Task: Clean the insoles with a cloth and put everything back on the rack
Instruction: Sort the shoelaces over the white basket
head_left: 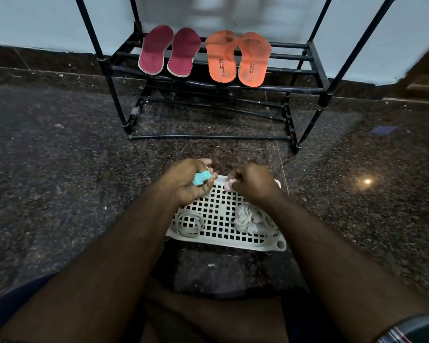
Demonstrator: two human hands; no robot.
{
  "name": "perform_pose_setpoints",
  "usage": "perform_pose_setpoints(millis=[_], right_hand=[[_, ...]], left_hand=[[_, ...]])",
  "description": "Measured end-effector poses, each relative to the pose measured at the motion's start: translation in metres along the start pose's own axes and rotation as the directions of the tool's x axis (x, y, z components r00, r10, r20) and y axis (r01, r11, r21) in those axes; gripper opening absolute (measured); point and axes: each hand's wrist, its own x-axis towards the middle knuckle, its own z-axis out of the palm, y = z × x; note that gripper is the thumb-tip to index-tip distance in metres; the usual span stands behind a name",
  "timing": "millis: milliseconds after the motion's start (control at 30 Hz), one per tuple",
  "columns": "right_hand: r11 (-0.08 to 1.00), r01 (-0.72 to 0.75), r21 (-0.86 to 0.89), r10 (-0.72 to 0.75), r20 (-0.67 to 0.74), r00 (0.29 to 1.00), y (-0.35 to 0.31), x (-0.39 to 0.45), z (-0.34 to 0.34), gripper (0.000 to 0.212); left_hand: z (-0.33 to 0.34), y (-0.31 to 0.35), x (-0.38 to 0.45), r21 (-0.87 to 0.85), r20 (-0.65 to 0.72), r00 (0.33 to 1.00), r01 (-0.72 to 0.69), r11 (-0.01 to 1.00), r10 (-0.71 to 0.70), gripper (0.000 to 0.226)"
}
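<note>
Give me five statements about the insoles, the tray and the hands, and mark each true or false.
1. Four insoles lie on the rack. True: a maroon pair and an orange pair.
2. The left hand holds a teal object. True.
3. The cloth is in the right hand. False: it lies crumpled on the white tray; that hand pinches a small pink thing.
4. The tray sits on the rack. False: it sits on the floor, in front of the rack.
5. The orange pair is left of the maroon pair. False: it is to the right.
</note>
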Motion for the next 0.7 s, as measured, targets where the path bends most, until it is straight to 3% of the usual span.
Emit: perform_pose_setpoints(millis=[167, 333, 400, 467, 567, 700], right_hand=[[0.996, 0.050, -0.069, -0.048, 0.028, 0.998, -0.003, 0.001, 0.006, 0.007], [0.988, 0.067, -0.138, -0.060, 0.056, 0.997, -0.003, 0.001, 0.007, 0.016], [0.999, 0.018, -0.046, -0.017, 0.019, 1.000, -0.004, -0.001, 0.000, 0.023], [0.988, -0.024, 0.152, 0.035, -0.068, 0.997, -0.010, -0.002, -0.015, 0.027], [0.886, 0.023, 0.463, -0.002, -0.047, 0.999, -0.024, -0.007, -0.035, 0.028], [0.913, 0.056, 0.405, -0.048, -0.029, 0.998, -0.034, -0.013, -0.033, 0.019]], left_hand=[[-0.001, -0.001, 0.003, 0.030, -0.010, 1.000, 0.020, 0.999, -0.020, 0.016], [0.000, -0.003, 0.003, 0.052, -0.019, 1.000, 0.018, 0.998, -0.017, 0.018], [-0.001, -0.004, 0.003, 0.065, -0.020, 1.000, 0.012, 0.998, -0.011, 0.021], [-0.001, -0.004, 0.004, 0.071, -0.024, 1.000, 0.005, 0.997, -0.004, 0.026], [0.001, -0.005, 0.005, 0.082, -0.026, 0.999, -0.016, 0.997, 0.018, 0.034], [0.004, -0.010, 0.003, 0.135, -0.022, 0.998, -0.052, 0.989, 0.055, 0.033]])
